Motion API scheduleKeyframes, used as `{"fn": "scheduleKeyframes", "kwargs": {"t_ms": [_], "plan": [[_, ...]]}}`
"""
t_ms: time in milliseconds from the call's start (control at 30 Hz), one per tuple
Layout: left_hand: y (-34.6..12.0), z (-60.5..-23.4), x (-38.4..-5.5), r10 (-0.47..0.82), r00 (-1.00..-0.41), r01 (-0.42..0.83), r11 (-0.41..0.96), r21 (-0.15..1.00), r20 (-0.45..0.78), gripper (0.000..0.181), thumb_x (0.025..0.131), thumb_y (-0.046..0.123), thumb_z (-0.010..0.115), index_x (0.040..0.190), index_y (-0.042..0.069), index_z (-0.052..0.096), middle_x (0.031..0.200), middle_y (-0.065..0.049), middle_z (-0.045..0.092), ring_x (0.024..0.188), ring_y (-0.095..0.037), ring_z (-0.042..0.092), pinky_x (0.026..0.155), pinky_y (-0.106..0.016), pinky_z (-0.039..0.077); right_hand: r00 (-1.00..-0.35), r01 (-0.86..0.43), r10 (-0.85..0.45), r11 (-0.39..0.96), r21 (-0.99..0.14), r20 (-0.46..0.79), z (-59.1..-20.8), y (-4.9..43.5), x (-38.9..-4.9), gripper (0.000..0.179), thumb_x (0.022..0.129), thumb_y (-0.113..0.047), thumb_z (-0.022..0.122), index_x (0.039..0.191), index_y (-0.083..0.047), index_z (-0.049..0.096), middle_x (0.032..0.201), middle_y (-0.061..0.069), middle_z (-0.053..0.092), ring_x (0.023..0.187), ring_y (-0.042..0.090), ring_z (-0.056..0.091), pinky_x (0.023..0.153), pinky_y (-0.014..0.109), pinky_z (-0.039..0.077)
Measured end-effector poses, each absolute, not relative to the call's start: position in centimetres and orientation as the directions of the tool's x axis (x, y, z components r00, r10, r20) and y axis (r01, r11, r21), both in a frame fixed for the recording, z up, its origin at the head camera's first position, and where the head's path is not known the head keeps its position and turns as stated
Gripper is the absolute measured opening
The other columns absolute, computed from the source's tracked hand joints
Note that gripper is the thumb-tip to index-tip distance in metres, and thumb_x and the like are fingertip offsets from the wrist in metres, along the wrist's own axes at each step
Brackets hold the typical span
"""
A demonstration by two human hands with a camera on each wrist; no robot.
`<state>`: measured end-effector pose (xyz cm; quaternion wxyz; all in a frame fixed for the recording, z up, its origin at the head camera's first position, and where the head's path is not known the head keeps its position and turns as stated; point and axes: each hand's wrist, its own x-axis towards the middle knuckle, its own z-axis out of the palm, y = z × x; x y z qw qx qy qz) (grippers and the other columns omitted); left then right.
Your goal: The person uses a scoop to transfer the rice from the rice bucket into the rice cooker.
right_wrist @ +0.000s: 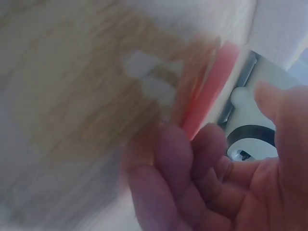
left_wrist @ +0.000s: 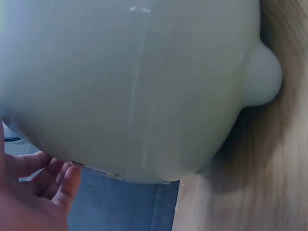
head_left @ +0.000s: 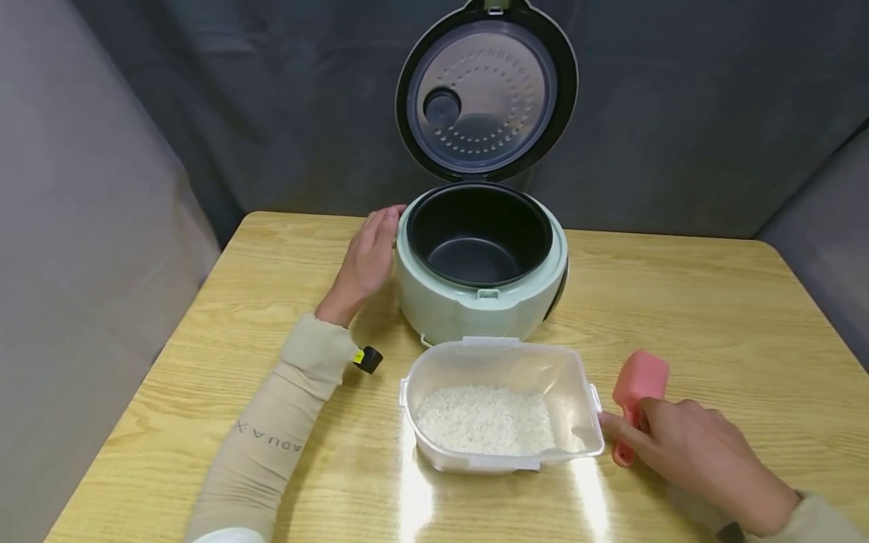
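Left grip (head_left: 365, 255): relaxed, fingers mostly straight, laid against the side of the rice cooker (head_left: 468, 317) and clasping nothing; the contact probably serves to steady the appliance.

Rice cooker, 1, pale green: touching the left grip, at its right; lid (head_left: 505, 98) raised, above and right of that grip, which leaves the inner pot (head_left: 475, 256) reachable from the top; pot dark, seated in the body, its floor visible.

Container (head_left: 570, 377), 1, translucent plastic, uncovered: between the left grip and the right grip (head_left: 702, 452), just in front of the cooker; placed, it seems, for easy reach from both sides; rice (head_left: 485, 422) inside, mostly toward the left grip's side.

Scoop (head_left: 640, 373), 1, pink: handle partly beneath the right grip, head lying beyond it; handle turned toward the person, an arrangement that suits that grip.

Right grip: fingers loosely bent, thumb well apart from them, apparently not closed round the scoop; whether it touches the container's end, cannot tell.

Desk (head_left: 713, 317), 1, wood-grained: beneath both grips, bearing cooker, container and scoop.
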<state>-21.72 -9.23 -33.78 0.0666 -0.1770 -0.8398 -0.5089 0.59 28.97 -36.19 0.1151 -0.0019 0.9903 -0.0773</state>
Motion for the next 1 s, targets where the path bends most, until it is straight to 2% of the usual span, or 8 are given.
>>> {"fn": "scheduleKeyframes", "kwargs": {"t_ms": [167,300,433,533,633,733,867,1000], "plan": [[-9.0,-33.4,-21.9,0.225,-0.926,0.376,0.467,0.800,0.304,0.052,0.110,0.034,0.033,0.145,0.003,0.055,0.140,-0.018,0.053,0.130,-0.031,0.050,0.117,-0.048,0.039,-0.969,0.014,-0.018,0.992,-0.128,-0.247,-36.3,28.8,0.4,0.056,0.098,-0.065,0.054,0.066,-0.020,0.049,0.056,-0.003,0.041,0.053,0.016,0.041,0.051,0.032,0.029],[-9.2,-33.0,-21.9,0.203,-0.937,0.347,0.452,0.822,0.284,0.045,0.108,0.032,0.042,0.140,0.004,0.057,0.134,-0.016,0.056,0.122,-0.029,0.054,0.111,-0.046,0.045,-0.965,0.016,-0.013,0.994,-0.111,-0.262,-36.4,28.7,0.3,0.052,0.096,-0.066,0.056,0.068,-0.023,0.052,0.056,-0.004,0.044,0.053,0.016,0.042,0.051,0.032,0.030],[-9.6,-32.7,-22.1,0.196,-0.947,0.315,0.415,0.853,0.254,0.036,0.106,0.030,0.051,0.131,0.005,0.055,0.121,-0.014,0.059,0.109,-0.027,0.056,0.098,-0.038,0.049,-0.967,0.008,-0.018,0.995,-0.100,-0.254,-36.7,28.5,0.5,0.044,0.093,-0.059,0.064,0.067,-0.026,0.053,0.055,-0.005,0.047,0.053,0.015,0.044,0.050,0.032,0.031],[-10.0,-32.5,-22.3,0.205,-0.948,0.313,0.444,0.840,0.245,0.028,0.104,0.030,0.055,0.119,0.007,0.053,0.109,-0.012,0.057,0.099,-0.025,0.054,0.086,-0.033,0.046,-0.974,0.003,-0.019,0.995,-0.098,-0.227,-37.0,28.5,0.7,0.045,0.095,-0.058,0.063,0.065,-0.026,0.052,0.054,-0.004,0.046,0.051,0.016,0.043,0.050,0.033,0.031],[-10.3,-32.2,-22.4,0.233,-0.936,0.349,0.510,0.786,0.264,0.021,0.102,0.029,0.056,0.105,0.008,0.053,0.098,-0.009,0.053,0.091,-0.024,0.052,0.077,-0.033,0.043,-0.980,0.000,-0.019,0.995,-0.098,-0.197,-37.3,28.5,0.9,0.049,0.097,-0.061,0.059,0.065,-0.025,0.050,0.054,-0.003,0.044,0.050,0.017,0.042,0.049,0.033,0.030],[-10.5,-31.9,-22.6,0.287,-0.909,0.416,0.565,0.712,0.303,0.020,0.102,0.028,0.054,0.095,0.009,0.053,0.092,-0.008,0.049,0.086,-0.024,0.049,0.073,-0.034,0.040,-0.984,-0.006,-0.023,0.995,-0.099,-0.174,-37.5,28.6,1.0,0.049,0.097,-0.060,0.060,0.065,-0.024,0.049,0.053,-0.003,0.042,0.049,0.016,0.041,0.049,0.032,0.029],[-10.5,-31.4,-22.7,0.376,-0.862,0.507,0.615,0.604,0.341,0.022,0.104,0.025,0.047,0.091,0.007,0.052,0.090,-0.010,0.047,0.087,-0.026,0.047,0.076,-0.036,0.038,-0.988,-0.032,-0.049,0.993,-0.115,-0.146,-37.7,28.8,1.0,0.046,0.099,-0.053,0.062,0.066,-0.023,0.050,0.054,-0.005,0.042,0.049,0.014,0.040,0.049,0.031,0.030],[-10.5,-31.0,-22.8,0.431,-0.842,0.539,0.658,0.526,0.325,0.023,0.104,0.024,0.041,0.092,0.008,0.051,0.089,-0.010,0.046,0.091,-0.027,0.044,0.082,-0.037,0.035,-0.990,-0.056,-0.074,0.989,-0.139,-0.124,-37.9,28.8,0.9,0.045,0.099,-0.045,0.064,0.065,-0.022,0.049,0.053,-0.006,0.040,0.049,0.012,0.038,0.049,0.029,0.031]]}}
